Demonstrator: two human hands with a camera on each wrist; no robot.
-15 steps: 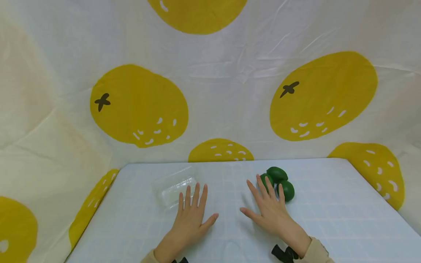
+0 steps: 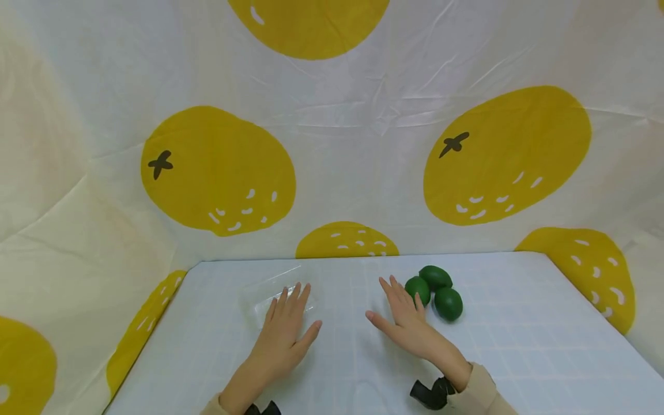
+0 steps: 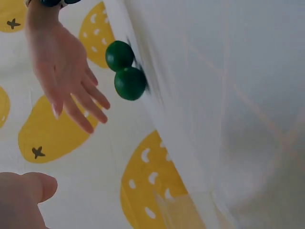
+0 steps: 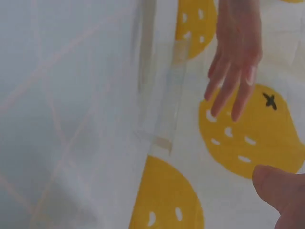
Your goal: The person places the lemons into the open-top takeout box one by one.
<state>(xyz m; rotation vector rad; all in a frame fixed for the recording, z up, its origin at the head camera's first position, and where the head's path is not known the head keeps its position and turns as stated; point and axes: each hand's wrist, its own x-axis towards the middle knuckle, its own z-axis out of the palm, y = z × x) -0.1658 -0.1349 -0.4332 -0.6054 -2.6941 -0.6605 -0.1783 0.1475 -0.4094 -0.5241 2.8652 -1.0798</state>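
Above the table my left hand (image 2: 282,340) hovers with fingers extended and thumb spread, its fingertips overlapping a clear plastic tray (image 2: 259,291) in the head view. My right hand (image 2: 410,328), also straight-fingered and holding nothing, is just left of three dark green round fruits, which look like limes or avocados. One fruit (image 2: 437,278) lies at the back, another (image 2: 448,304) at the front right, and the third (image 2: 417,290) is partly covered by the right fingers. The left wrist view shows two of the green fruits (image 3: 130,83) beyond my palm-side right hand (image 3: 64,71).
A pale checked cloth covers the table (image 2: 519,346). Behind it hangs a white curtain (image 2: 358,173) printed with large yellow fruits. A black wrist mount (image 2: 433,395) sits under the right wrist.
Both hands have shifted left and turned slightly, the left one reaching further over the clear tray. More of the green fruits shows beside the right hand. The fruits and tray stay in place.
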